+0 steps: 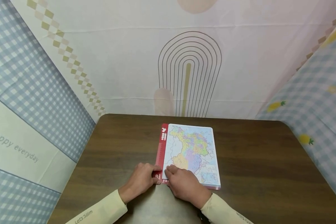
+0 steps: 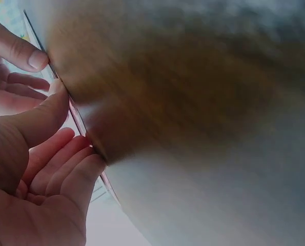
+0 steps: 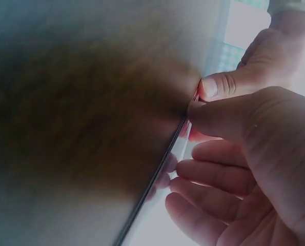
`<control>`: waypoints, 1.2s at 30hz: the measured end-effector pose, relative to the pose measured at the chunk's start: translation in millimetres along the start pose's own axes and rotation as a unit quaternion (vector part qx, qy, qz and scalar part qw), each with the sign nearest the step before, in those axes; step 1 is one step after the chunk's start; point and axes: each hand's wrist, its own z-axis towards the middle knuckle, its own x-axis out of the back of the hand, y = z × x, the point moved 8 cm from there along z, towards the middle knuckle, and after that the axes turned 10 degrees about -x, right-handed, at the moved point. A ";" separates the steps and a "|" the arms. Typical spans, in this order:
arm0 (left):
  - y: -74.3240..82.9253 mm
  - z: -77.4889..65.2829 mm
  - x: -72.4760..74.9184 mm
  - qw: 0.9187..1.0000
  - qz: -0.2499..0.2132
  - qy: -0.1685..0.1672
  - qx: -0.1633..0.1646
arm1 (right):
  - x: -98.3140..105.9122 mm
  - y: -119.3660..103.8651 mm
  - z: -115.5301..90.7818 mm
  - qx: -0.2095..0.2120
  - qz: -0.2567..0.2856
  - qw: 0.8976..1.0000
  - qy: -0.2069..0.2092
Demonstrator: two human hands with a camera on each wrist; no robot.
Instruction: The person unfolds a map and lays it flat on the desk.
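A thin rectangular map board [image 1: 198, 146] lies on the table, printed with a many-coloured map and white rounded corners. Along its left side runs a red strip [image 1: 162, 146] with white print. My left hand [image 1: 141, 179] grips the near left corner at the red strip, thumb at the near edge and fingers over the top. Close beside it, my right hand [image 1: 184, 183] holds the near edge, its fingers over the map's lower left part and its thumb [image 3: 219, 115] against the edge. In the right wrist view, the board's edge [image 3: 155, 179] looks layered.
The brown wooden table [image 1: 257, 161] extends to both sides of the board. Behind it hangs a pale cloth [image 1: 123, 68] with an arch pattern. Checked cloths hang at the left [image 1: 44, 77] and right [image 1: 319, 93].
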 end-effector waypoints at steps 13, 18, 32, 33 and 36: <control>1.6 0.1 0.1 1.000 0.013 0.011 -0.021 | 7.8 -5.7 -16.5 -0.006 -0.108 0.994 0.025; 2.2 0.0 -0.1 0.999 0.016 0.015 -0.029 | 14.4 1.2 -24.9 -0.018 -0.103 0.994 0.024; 1.4 -0.8 -1.0 1.000 0.008 0.007 -0.025 | 18.2 44.6 -60.6 -0.054 -0.075 0.996 -0.011; 1.6 -0.9 -0.9 1.000 0.009 0.007 -0.027 | 19.0 48.6 -63.3 -0.055 -0.073 0.996 -0.009; 2.5 -0.9 -0.2 0.999 0.013 0.008 -0.034 | 21.1 60.6 -71.1 -0.059 -0.073 0.996 0.006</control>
